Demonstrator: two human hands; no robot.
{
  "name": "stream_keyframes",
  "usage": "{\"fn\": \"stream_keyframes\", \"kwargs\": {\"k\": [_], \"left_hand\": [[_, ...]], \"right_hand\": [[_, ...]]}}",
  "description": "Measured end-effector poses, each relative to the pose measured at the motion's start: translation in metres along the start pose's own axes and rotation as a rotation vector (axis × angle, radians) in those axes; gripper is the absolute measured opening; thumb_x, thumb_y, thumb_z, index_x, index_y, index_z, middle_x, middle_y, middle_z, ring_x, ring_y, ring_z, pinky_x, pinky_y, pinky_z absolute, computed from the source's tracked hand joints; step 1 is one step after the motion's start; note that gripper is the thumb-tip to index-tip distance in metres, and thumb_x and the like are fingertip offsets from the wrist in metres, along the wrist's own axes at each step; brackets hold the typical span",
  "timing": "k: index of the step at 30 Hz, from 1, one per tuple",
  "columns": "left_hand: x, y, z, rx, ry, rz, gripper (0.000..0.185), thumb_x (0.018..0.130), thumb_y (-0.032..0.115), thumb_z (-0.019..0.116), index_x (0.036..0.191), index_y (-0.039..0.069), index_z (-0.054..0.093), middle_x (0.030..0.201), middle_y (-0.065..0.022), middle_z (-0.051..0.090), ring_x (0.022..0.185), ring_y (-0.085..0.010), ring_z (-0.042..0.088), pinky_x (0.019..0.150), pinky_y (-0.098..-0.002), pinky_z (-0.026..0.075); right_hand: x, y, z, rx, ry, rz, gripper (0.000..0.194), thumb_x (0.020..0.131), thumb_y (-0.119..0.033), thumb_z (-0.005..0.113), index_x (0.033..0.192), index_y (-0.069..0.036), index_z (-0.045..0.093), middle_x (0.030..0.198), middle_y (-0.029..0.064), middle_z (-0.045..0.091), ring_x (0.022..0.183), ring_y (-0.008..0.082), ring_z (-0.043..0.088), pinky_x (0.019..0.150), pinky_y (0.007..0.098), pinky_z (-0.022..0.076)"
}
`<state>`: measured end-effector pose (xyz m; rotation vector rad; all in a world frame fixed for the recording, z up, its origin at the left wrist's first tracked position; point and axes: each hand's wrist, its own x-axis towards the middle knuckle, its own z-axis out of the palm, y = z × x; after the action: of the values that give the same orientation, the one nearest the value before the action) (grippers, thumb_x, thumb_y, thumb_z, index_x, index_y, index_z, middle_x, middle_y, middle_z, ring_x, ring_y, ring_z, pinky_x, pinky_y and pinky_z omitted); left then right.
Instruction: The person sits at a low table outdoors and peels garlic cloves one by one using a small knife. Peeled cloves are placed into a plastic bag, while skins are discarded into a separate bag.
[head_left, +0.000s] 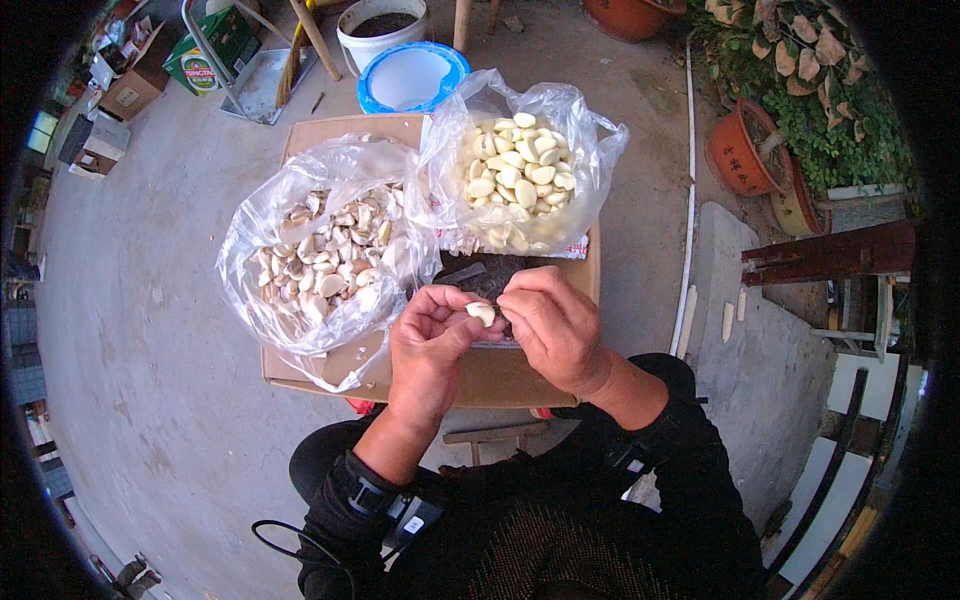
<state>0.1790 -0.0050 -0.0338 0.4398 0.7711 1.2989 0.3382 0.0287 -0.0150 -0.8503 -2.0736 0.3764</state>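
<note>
My left hand (435, 337) holds a pale garlic clove (481, 313) between thumb and fingers. At the clove's right end, my right hand (551, 322) has its fingertips pinched together on something thin and dark, too small to name. To the left lies an open clear plastic bag (247, 247) of unpeeled garlic cloves and loose skins (322, 259). Beyond my hands, a second clear plastic bag (600, 150) holds peeled garlic cloves (521, 165). Both bags rest on a cardboard box (465, 379). Under my hands is a dark surface (487, 274), partly hidden.
A white bucket (352, 37) with dark contents and a blue-rimmed lid or basin (412, 79) stand past the box. Farther left are a metal dustpan (262, 90) and a broom (289, 71). Potted plants (750, 146) and a white pipe (686, 225) line the right.
</note>
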Motion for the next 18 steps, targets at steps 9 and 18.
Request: {"fn": "stream_keyframes", "kwargs": {"k": [9,18], "left_hand": [[0.0007,-0.0033,0.0017,0.011,0.006,0.008,0.021,0.082,-0.008,0.060,0.099,-0.001,0.050,0.091,-0.0129,0.064,0.079,-0.0205,0.066,0.074,-0.0325,0.056],[0.0018,-0.0065,-0.0011,0.027,0.012,0.023,0.022,0.082,-0.008,0.060,0.100,-0.001,0.050,0.091,-0.0127,0.064,0.078,-0.0200,0.066,0.072,-0.0315,0.056]], "right_hand": [[0.0016,-0.0031,-0.0047,0.002,0.012,0.082,0.018,0.069,0.003,0.064,0.083,-0.001,0.055,0.090,0.0124,0.055,0.075,0.0286,0.059,0.065,0.0375,0.0487],[0.0040,0.0009,-0.0017,0.079,-0.035,-0.009,0.021,0.067,0.008,0.063,0.082,-0.002,0.051,0.090,0.0120,0.058,0.076,0.0293,0.061,0.065,0.0378,0.0505]]}}
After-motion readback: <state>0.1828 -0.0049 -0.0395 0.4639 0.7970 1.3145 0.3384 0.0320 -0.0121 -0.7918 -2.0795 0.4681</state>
